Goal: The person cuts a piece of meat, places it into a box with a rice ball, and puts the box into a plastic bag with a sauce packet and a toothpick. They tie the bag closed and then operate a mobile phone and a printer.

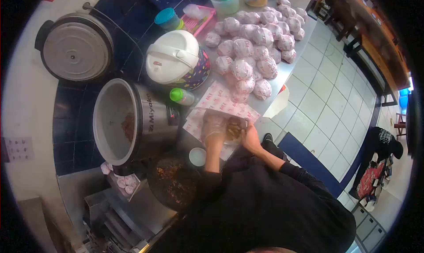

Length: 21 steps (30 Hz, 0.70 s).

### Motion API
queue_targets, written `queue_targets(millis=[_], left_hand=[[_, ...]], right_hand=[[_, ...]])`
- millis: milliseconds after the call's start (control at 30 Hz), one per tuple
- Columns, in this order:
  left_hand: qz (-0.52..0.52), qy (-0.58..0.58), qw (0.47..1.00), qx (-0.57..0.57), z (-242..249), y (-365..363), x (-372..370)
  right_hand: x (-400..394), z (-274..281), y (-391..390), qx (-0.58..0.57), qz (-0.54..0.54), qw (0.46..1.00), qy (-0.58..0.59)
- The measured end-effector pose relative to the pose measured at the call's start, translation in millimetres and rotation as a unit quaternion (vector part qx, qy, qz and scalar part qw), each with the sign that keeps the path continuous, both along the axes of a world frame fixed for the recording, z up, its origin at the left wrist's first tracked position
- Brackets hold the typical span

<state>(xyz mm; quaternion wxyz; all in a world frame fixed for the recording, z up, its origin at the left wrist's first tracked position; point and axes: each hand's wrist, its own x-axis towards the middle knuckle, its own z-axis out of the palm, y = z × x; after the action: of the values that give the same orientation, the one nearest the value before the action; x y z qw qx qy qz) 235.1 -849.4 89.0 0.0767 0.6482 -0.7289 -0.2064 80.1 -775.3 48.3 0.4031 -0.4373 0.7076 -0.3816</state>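
My left hand [213, 130] is blurred at the left side of a see-through container [240, 119]; something clear, perhaps a plastic glove, covers it, and its fingers do not show clearly. Brown food [233, 128] is inside the container. At the right, my right hand [251, 139] has its fingers closed on the container's edge. Both hands are over printed wrapping paper [218, 97] on the metal counter. Behind the paper rises a large pile of round wrapped bundles [242, 69].
A silver cooker [144, 116] stands open at the left, beside a white-lidded container [170, 59]. Nearer are a green-capped bottle [182, 96], a small bowl [197, 156] and a dark pan of food [172, 183]. Another person [380, 145] bends over at the far right.
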Motion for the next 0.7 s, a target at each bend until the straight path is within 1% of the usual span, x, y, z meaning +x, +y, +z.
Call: queue_targets(millis=[33, 67, 100, 133, 167, 200, 233, 267, 300, 333, 367, 400, 433, 467, 500, 533, 567, 600, 633, 667, 700], left_hand=[[-0.003, 0.005, 1.000, 0.000, 18, 0, -1], [0.059, 0.008, 0.998, -0.013, 49, 2, -3], [0.120, 0.011, 0.992, -0.025, 66, 4, -1], [0.065, -0.031, 0.976, -0.205, 46, 6, 15], [0.062, -0.028, 0.977, -0.204, 25, 0, 30], [0.085, 0.009, 0.991, -0.107, 18, -8, 42], [0.107, 0.044, 0.993, -0.008, 23, -15, 48], [0.114, 0.096, 0.988, 0.048, 28, -18, 53], [0.112, 0.098, 0.988, 0.048, 23, -22, 61], [0.106, 0.145, 0.982, 0.054, 11, -25, 72], [0.103, 0.190, 0.975, 0.059, -1, -26, 82], [0.068, 0.162, 0.984, 0.022, -4, -26, 85], [0.066, 0.161, 0.984, 0.022, -5, -22, 88], [0.058, 0.169, 0.983, 0.041, 10, -20, 82], [0.044, 0.178, 0.981, 0.060, 19, -20, 74], [0.035, 0.117, 0.992, 0.018, -16, -22, 84], [0.031, 0.128, 0.991, -0.020, -14, -20, 74], [0.027, 0.140, 0.988, -0.058, -12, -18, 64], [0.031, 0.106, 0.992, -0.053, -18, -15, 62], [0.038, 0.071, 0.996, -0.049, -24, -14, 59], [0.047, 0.073, 0.995, -0.050, -15, -12, 45]], right_hand=[[1, 6, -2, 0.015, -0.007, 1.000, -0.009], [2, 6, -3, 0.015, -0.011, 1.000, -0.005], [2, 5, -4, 0.001, -0.011, 1.000, 0.009], [3, 5, -3, -0.012, -0.010, 1.000, 0.021], [5, 4, -3, -0.011, -0.015, 1.000, 0.024], [6, 4, -3, -0.009, -0.023, 0.999, 0.023], [6, 5, -5, -0.007, -0.030, 0.999, 0.021], [5, 5, -6, -0.009, -0.033, 0.999, 0.023], [3, 8, -6, 0.002, -0.035, 0.999, -0.008], [0, 10, -5, 0.014, -0.036, 0.998, -0.041], [-3, 9, -4, 0.015, -0.035, 0.998, -0.040], [-7, 5, -4, 0.003, -0.018, 0.999, -0.033], [-12, 2, -4, -0.010, -0.003, 1.000, -0.027], [-14, -2, -5, -0.013, -0.011, 0.999, -0.027], [-15, -6, -5, -0.002, -0.004, 0.998, -0.058], [-21, -10, -7, 0.005, -0.003, 0.996, -0.088], [-29, -14, -8, 0.035, 0.023, 0.996, -0.080], [-34, -20, -7, -0.005, 0.013, 0.997, -0.078], [-39, -25, -7, -0.046, 0.005, 0.996, -0.074], [-47, -22, -7, -0.055, 0.001, 0.995, -0.082], [-58, -18, -7, -0.065, 0.002, 0.994, -0.091]])
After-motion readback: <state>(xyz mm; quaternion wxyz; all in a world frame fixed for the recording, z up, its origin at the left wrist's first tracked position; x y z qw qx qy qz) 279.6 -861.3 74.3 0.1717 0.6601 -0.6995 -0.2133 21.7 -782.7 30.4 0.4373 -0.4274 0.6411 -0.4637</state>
